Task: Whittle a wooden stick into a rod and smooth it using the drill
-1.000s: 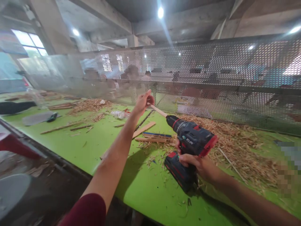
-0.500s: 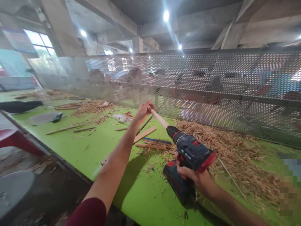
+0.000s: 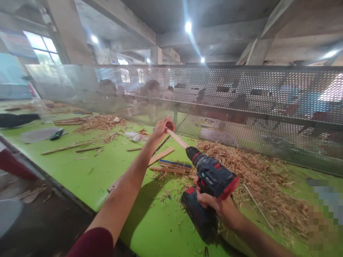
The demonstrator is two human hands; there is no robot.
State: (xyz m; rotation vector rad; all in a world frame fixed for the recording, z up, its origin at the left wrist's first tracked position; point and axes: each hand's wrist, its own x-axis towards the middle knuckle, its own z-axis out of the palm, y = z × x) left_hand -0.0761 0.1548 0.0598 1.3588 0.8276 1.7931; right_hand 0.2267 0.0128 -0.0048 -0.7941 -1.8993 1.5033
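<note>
My right hand point(image 3: 207, 198) is wrapped round the handle of a black and red cordless drill point(image 3: 214, 175), held above the green table. A pale wooden stick point(image 3: 178, 138) is fixed in the drill's chuck and points away to the upper left. At the stick's far end, my left hand point(image 3: 164, 127) has its fingers closed round the tip. Below the stick lie flat wood strips point(image 3: 162, 155), a blue strip point(image 3: 175, 164) and thin pieces of wood.
Wood shavings point(image 3: 257, 182) are heaped on the right of the green table point(image 3: 88, 178), with another pile point(image 3: 102, 122) at the left. A clear plastic bottle point(image 3: 136, 136) lies behind my left arm. A perforated metal screen point(image 3: 227, 107) stands along the back.
The view has shifted slightly, so the table, drill and arms appear a little further left. The fingers of my left hand are now curled more round the stick's tip.
</note>
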